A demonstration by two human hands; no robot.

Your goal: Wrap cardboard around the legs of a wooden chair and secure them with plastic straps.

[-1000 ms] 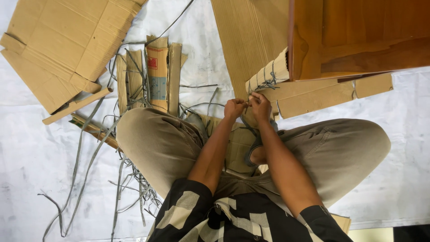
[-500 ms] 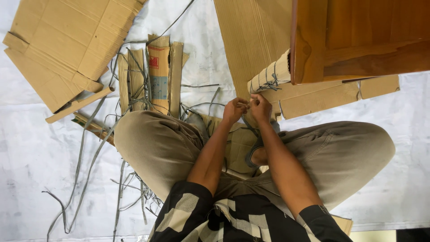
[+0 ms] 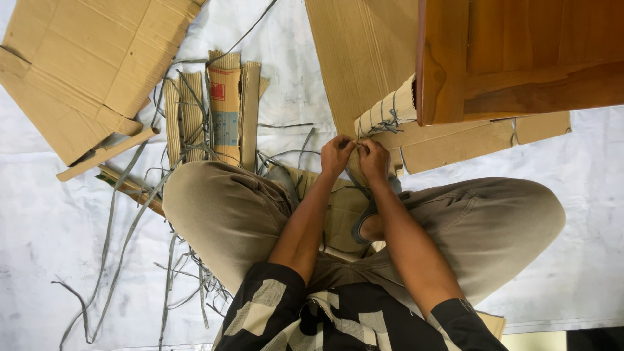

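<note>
I sit cross-legged on a white floor sheet. My left hand and my right hand are close together in front of my knees, both pinching a thin grey strap at the near end of a tied bundle of folded cardboard. The strap is wound in loops around the bundle's end. What lies between my fingertips is hidden by the fingers. More flat cardboard rests on my lap under my forearms.
A brown wooden furniture piece overhangs the bundle at upper right. A large flattened box lies upper left, folded cardboard strips ahead of my left knee, and loose grey straps are scattered on the left.
Both hands stay together on the strap at the bundle's end, with only small finger movement. The view has shifted slightly.
</note>
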